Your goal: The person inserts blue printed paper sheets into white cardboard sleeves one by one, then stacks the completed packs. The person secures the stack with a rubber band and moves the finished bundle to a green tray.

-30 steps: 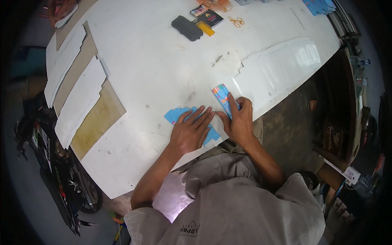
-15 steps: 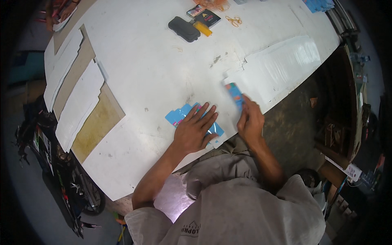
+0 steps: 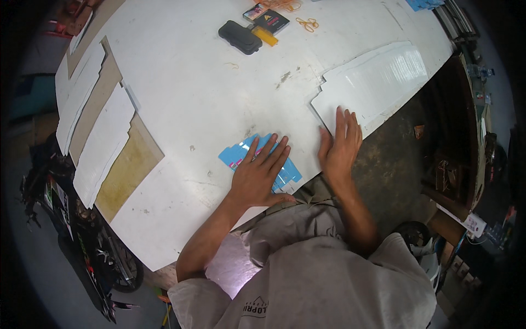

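Note:
My left hand (image 3: 258, 172) lies flat, fingers spread, on a fan of flat blue printed cartons (image 3: 236, 153) near the front edge of the white table (image 3: 208, 82). My right hand (image 3: 341, 143) rests palm down at the table's edge, its fingers on the near corner of a stack of glossy white sheets (image 3: 378, 82). Nothing is gripped in either hand. The blue carton that the right hand held earlier is not visible.
A black case (image 3: 240, 37), a small dark box (image 3: 272, 21), a yellow item (image 3: 264, 36) and orange scissors (image 3: 308, 23) lie at the far side. White and brown boards (image 3: 101, 142) overlap at the table's left. A motorcycle (image 3: 71, 230) stands lower left; cluttered shelves (image 3: 466, 181) are at right.
My right hand carried a blue carton from beside the left hand toward the right. It now lies flat on the white sheets with no carton showing. The left hand stayed on the blue cartons.

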The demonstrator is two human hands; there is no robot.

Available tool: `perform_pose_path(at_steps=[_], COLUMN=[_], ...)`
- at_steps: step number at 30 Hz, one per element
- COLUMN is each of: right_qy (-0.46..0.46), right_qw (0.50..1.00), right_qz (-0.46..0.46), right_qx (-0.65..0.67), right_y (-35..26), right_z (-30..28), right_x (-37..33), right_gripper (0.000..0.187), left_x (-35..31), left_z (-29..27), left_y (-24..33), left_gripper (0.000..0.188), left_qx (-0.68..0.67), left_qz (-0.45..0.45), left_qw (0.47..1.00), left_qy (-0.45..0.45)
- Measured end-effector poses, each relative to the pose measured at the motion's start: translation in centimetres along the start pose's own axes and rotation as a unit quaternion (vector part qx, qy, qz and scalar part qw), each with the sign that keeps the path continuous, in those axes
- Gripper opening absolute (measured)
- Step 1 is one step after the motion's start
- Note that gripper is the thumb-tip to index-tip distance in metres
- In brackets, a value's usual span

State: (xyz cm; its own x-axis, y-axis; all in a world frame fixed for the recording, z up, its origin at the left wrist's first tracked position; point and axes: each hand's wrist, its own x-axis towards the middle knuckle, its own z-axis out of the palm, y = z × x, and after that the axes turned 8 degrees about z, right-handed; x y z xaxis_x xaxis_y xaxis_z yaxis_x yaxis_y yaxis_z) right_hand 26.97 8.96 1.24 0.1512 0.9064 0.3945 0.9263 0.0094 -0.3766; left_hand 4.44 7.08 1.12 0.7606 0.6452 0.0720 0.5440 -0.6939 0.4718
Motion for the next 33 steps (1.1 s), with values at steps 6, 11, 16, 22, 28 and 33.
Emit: perform_pose_path(at_steps=[6, 11, 16, 22, 28, 33], right_qy=[-0.172, -0.227, -0.161, -0.124, -0.154, -0.247], right_qw=[0.98, 0.931, 0.981, 0.978, 0.983, 0.954], right_qz=[-0.016, 0.068, 0.007, 0.041, -0.033, 0.039], right_qx=[0.097, 0.279, 0.107, 0.163, 0.09, 0.167], right_y=[-0.6, -2.2, -1.6, 2.6, -1.7, -1.6], right_z=[-0.8, -0.7, -0.3, 0.7, -0.1, -0.1], right_x=[-1.2, -3.1, -1.5, -0.4, -1.2, -3.4], right_gripper=[0.043, 0.045, 0.028, 0.05, 0.046, 0.037], left_x=[-1.2, -0.6, 0.1, -0.3, -0.3, 0.5], left_z=[1.8, 0.8, 0.0, 0.5, 1.4, -0.2], left_y=[0.1, 0.9, 0.3, 0.0, 0.2, 0.6], left_gripper=[0.057, 0.057, 0.064, 0.065, 0.062, 0.063], left_qx=[-0.019, 0.087, 0.094, -0.039, 0.063, 0.106], left_qz=[-0.026, -0.026, 0.005, 0.005, -0.008, 0.001], left_qw=[0.999, 0.996, 0.994, 0.999, 0.997, 0.992], left_qy=[0.031, 0.005, -0.049, 0.017, 0.042, -0.07])
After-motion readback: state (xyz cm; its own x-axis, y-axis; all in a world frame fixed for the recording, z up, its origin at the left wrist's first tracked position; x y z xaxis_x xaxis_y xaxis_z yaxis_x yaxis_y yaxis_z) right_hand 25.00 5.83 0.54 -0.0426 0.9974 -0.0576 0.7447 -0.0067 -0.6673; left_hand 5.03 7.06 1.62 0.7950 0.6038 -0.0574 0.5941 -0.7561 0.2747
